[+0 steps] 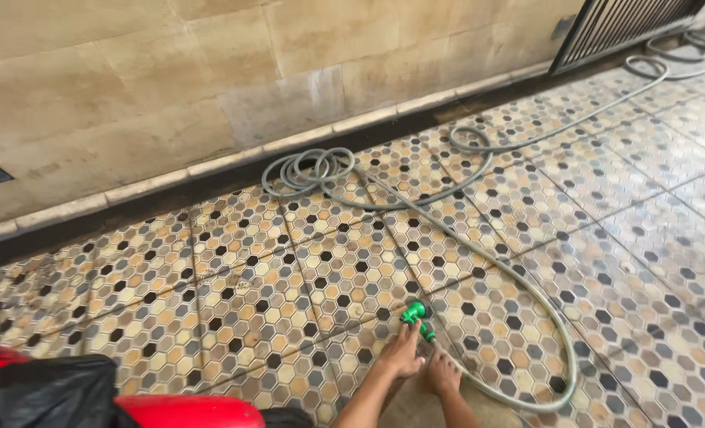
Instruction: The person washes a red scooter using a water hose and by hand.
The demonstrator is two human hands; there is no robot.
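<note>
The green hose nozzle point(415, 314) (lying on the tiled floor point(645, 238)) is grasped by the left hand point(402, 354); right hand point(443, 374) rests open beside it.

Floor point(606, 206) is hexagon-patterned tile, looks wet. Beige stone wall point(170, 71) runs behind, with a dark metal gate point(630, 20) top right.
</note>
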